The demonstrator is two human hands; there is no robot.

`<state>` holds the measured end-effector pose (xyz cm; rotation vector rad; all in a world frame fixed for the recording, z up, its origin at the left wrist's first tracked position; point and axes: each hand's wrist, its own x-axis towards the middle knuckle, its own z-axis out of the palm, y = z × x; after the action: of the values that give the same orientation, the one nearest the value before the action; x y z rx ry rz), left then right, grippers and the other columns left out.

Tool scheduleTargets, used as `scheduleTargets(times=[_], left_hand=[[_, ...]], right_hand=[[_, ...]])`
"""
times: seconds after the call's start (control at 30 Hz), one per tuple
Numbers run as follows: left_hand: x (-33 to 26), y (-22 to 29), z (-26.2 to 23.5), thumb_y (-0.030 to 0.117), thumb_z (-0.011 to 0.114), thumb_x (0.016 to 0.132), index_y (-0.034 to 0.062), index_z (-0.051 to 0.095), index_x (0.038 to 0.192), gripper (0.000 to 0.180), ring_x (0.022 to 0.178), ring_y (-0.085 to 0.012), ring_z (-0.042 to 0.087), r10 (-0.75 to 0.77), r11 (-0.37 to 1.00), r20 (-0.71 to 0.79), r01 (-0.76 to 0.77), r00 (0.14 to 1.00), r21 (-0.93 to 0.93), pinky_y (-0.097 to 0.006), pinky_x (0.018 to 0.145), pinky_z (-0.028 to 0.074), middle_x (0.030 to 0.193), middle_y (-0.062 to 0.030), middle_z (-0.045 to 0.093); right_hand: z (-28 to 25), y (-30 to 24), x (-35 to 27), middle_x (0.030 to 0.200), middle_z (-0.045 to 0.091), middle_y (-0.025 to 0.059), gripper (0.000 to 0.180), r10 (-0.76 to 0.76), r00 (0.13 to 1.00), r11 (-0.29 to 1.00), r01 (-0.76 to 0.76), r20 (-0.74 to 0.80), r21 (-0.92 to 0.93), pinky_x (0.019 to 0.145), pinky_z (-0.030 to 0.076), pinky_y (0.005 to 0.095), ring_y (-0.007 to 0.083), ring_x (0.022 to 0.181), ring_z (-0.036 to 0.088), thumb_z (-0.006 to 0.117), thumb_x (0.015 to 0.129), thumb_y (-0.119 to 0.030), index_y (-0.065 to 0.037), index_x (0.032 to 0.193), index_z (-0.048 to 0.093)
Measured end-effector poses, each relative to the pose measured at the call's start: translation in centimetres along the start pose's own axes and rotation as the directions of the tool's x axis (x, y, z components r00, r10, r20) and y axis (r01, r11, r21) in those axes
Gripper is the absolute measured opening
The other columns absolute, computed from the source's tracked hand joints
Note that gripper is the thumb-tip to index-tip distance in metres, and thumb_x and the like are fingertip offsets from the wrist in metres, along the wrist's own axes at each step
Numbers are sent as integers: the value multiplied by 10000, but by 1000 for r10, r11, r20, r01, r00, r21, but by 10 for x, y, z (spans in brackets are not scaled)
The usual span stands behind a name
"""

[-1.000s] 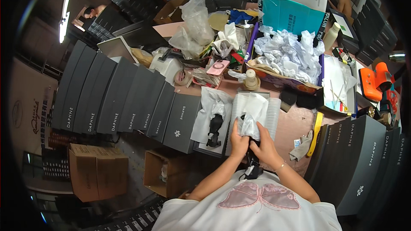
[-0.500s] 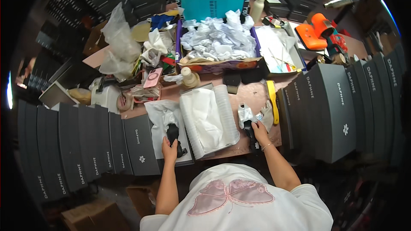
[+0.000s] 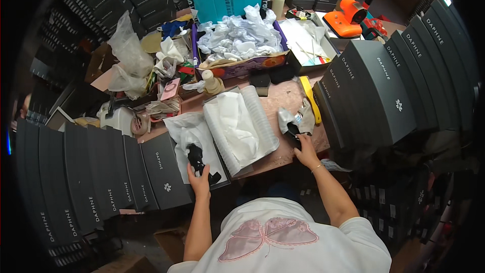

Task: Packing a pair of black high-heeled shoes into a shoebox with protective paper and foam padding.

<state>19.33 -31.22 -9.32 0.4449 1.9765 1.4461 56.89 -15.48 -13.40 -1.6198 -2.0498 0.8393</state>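
Observation:
My left hand [image 3: 199, 177] is closed on a black shoe [image 3: 194, 154] with straps, low over the white tissue paper [image 3: 181, 129] in an open grey shoebox [image 3: 221, 184]. Some white wrapping shows around the far end of this shoe. Off to the right, my right hand [image 3: 306, 150] grips a second black shoe [image 3: 292, 134] at the table's near edge, with pale silvery-white wrapping [image 3: 285, 117] over its far end. Between the hands lies a tray-like box with white paper [image 3: 231, 126] and a ribbed translucent roll [image 3: 261, 121] along its right side.
Stacks of grey shoeboxes [image 3: 361, 91] stand right and left [image 3: 101, 172]. Behind are a purple-edged carton of crumpled white paper [image 3: 242, 38], a beige bottle [image 3: 212, 82], a pink phone [image 3: 171, 89] and an orange tool [image 3: 346, 17]. A yellow-handled tool [image 3: 310, 100] lies right of the second shoe.
The view has turned, so the table appears tilted. Both hands keep hold of their shoes. The right-hand shoe now slants more, with its wrapped end toward the far left.

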Motion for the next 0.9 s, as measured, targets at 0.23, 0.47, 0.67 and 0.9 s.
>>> scheduleTargets(times=[0.23, 0.47, 0.67, 0.9], left_hand=[[-130, 93, 12, 625, 581, 820, 35, 531, 1029, 628, 584, -100, 493, -166, 313, 560, 582, 812, -751, -250, 581, 459, 780, -49, 565], [-237, 70, 80, 741, 566, 745, 69, 459, 877, 694, 469, -76, 427, -166, -31, 885, 895, 435, -445, -196, 494, 386, 575, 34, 432], [-279, 61, 95, 711, 520, 800, 41, 523, 983, 695, 544, -93, 487, -309, 101, 802, 856, 511, -507, -209, 538, 429, 639, -10, 506], [-269, 63, 93, 547, 548, 886, 180, 504, 1219, 497, 625, -136, 543, -193, 304, 769, 782, 609, -544, -266, 598, 461, 886, -95, 601]], right_hand=[[-78, -100, -63, 1024, 558, 74, 309, -62, 900, -268, -432, 431, 861, 651, 551, 298, 173, 827, 584, 479, 939, -243, -107, 1216, 476], [-92, -120, -149, 920, 563, 131, 348, -41, 831, -354, -531, 554, 770, 580, 523, 276, 189, 704, 577, 446, 913, -294, -141, 1225, 435], [-108, -85, -182, 893, 580, 145, 375, -100, 841, -295, -535, 531, 792, 650, 555, 282, 179, 702, 610, 451, 909, -265, -130, 1255, 402], [-113, -89, -171, 889, 583, 129, 392, -57, 871, -223, -487, 487, 845, 630, 546, 264, 167, 699, 606, 492, 885, -271, -100, 1232, 431]])
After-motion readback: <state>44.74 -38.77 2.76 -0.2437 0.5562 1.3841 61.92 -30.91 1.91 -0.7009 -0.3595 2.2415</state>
